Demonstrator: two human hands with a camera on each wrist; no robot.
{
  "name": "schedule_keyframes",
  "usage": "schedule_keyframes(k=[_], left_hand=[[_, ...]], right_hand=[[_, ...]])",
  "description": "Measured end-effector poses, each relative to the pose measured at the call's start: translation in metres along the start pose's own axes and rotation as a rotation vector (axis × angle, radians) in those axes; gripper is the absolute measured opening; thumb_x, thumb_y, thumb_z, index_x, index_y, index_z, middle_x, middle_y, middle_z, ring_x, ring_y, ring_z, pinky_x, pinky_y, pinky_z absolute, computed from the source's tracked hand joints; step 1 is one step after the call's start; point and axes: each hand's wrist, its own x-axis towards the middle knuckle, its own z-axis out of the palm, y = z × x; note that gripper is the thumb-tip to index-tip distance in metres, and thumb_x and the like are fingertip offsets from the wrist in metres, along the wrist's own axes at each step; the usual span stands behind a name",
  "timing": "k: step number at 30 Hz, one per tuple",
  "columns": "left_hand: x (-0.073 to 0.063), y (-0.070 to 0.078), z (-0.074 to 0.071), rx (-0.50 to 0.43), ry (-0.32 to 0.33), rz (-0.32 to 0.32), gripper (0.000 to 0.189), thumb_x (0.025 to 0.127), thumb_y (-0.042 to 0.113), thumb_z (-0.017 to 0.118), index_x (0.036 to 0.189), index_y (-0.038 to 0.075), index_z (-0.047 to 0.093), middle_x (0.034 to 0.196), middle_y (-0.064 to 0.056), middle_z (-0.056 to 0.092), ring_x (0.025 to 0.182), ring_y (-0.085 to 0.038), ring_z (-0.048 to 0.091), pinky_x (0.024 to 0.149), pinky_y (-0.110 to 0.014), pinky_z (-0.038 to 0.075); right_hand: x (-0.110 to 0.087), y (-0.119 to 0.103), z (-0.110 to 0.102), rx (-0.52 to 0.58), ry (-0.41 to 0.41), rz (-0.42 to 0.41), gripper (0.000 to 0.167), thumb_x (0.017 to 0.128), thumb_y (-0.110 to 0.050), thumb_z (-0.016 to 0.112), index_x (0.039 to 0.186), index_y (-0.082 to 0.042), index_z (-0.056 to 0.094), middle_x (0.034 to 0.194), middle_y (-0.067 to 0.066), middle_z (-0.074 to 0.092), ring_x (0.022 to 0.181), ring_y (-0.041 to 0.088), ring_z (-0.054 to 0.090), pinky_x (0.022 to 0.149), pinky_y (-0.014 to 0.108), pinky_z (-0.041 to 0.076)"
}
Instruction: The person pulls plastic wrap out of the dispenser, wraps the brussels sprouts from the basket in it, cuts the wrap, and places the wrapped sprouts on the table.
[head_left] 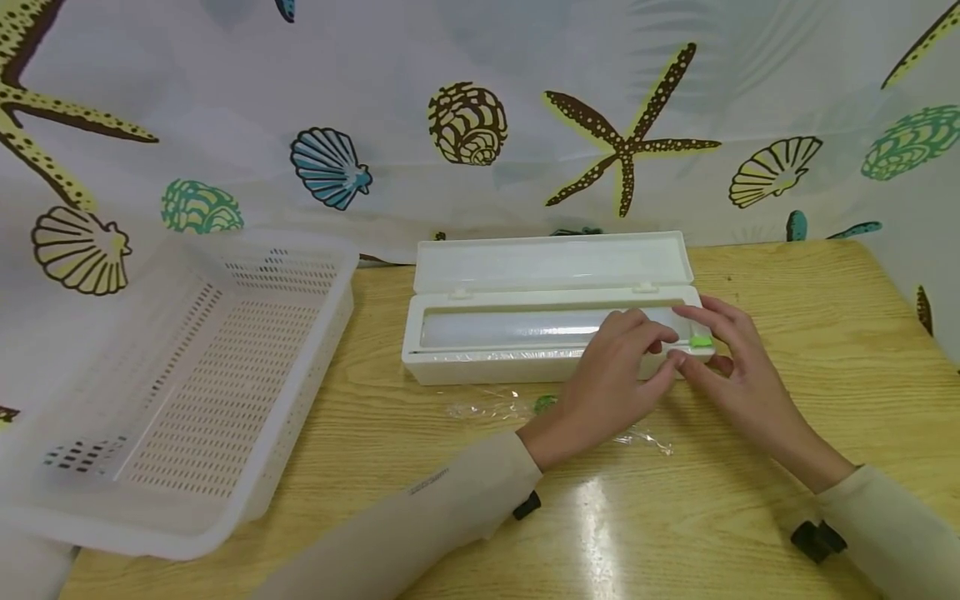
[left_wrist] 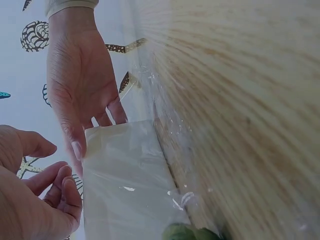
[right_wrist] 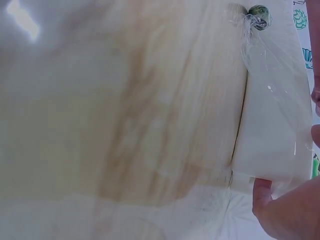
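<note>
A white cling film dispenser (head_left: 487, 369) lies on the table with its lid (head_left: 551, 262) raised. Inside is a film roll (head_left: 510, 327); a bright green slider (head_left: 701, 342) sits at the right end of the front edge. Clear film (right_wrist: 277, 90) drapes down the front, leading to a small round green item (right_wrist: 260, 19) partly under the left arm in the head view. My left hand (head_left: 611, 375) hovers over the dispenser's right part, fingers loosely bent, holding nothing. My right hand (head_left: 738, 358) grips the dispenser's right end, fingertips against it (left_wrist: 80, 85).
A large white plastic basket (head_left: 315, 358) with slotted walls stands on the left. Behind the wooden table (head_left: 825, 333) hangs a shell-and-starfish patterned cloth (head_left: 525, 183). Crumpled film (head_left: 487, 406) lies before the dispenser.
</note>
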Motion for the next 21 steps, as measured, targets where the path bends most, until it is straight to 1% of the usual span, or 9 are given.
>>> schedule_keyframes(k=[2,5,7,11,14,18,21], left_hand=[[0.003,0.000,0.003,-0.010,-0.009,0.001,0.017,0.105,0.012,0.073,0.120,0.003,0.077,0.103,-0.002,0.067,0.098,-0.017,0.057,0.086,-0.019,0.043],[0.008,0.000,0.007,-0.005,-0.035,-0.014,0.020,0.104,0.011,0.074,0.122,0.003,0.077,0.103,0.001,0.068,0.099,-0.013,0.057,0.088,-0.015,0.043],[0.010,0.000,0.010,-0.007,-0.038,-0.026,0.021,0.104,0.011,0.074,0.123,0.003,0.077,0.100,0.002,0.068,0.098,-0.012,0.057,0.087,-0.015,0.042],[0.014,0.001,0.013,0.018,-0.024,-0.048,0.022,0.103,0.013,0.076,0.124,0.004,0.077,0.094,0.004,0.064,0.092,-0.011,0.056,0.079,-0.014,0.041],[0.017,0.002,0.015,0.044,-0.027,-0.074,0.024,0.103,0.018,0.079,0.124,0.006,0.078,0.091,0.006,0.061,0.088,-0.010,0.054,0.071,-0.013,0.039],[0.020,0.003,0.017,0.065,-0.037,-0.102,0.027,0.103,0.024,0.080,0.125,0.008,0.078,0.087,0.008,0.060,0.085,-0.007,0.053,0.068,-0.013,0.039],[0.023,0.005,0.018,0.100,-0.037,-0.119,0.028,0.103,0.027,0.080,0.127,0.011,0.078,0.083,0.010,0.058,0.081,-0.005,0.052,0.064,-0.013,0.039]], right_hand=[[0.000,0.001,-0.001,0.004,-0.006,-0.007,0.052,0.108,-0.011,0.071,0.158,-0.008,0.056,0.173,0.014,0.022,0.151,0.041,0.030,0.097,0.008,0.043],[0.000,0.001,-0.001,0.011,-0.014,-0.010,0.050,0.108,-0.009,0.070,0.156,-0.006,0.058,0.173,0.016,0.021,0.154,0.042,0.027,0.098,0.008,0.043],[0.000,0.001,-0.001,0.012,-0.016,-0.007,0.049,0.108,-0.009,0.070,0.156,-0.005,0.058,0.173,0.016,0.021,0.155,0.042,0.025,0.097,0.008,0.044],[-0.001,0.001,-0.001,0.021,-0.019,0.007,0.049,0.109,-0.006,0.068,0.157,-0.005,0.056,0.173,0.016,0.022,0.156,0.040,0.026,0.096,0.008,0.044],[-0.001,0.002,-0.002,0.019,-0.024,0.021,0.050,0.109,-0.004,0.067,0.157,-0.005,0.055,0.173,0.017,0.022,0.155,0.041,0.028,0.095,0.008,0.043],[0.000,0.004,-0.003,-0.004,-0.028,0.043,0.051,0.109,-0.005,0.068,0.157,-0.002,0.053,0.174,0.020,0.021,0.155,0.046,0.027,0.096,0.006,0.040],[0.000,0.004,-0.004,-0.001,-0.031,0.045,0.050,0.108,-0.004,0.068,0.156,0.001,0.053,0.174,0.022,0.020,0.156,0.048,0.026,0.097,0.005,0.039]])
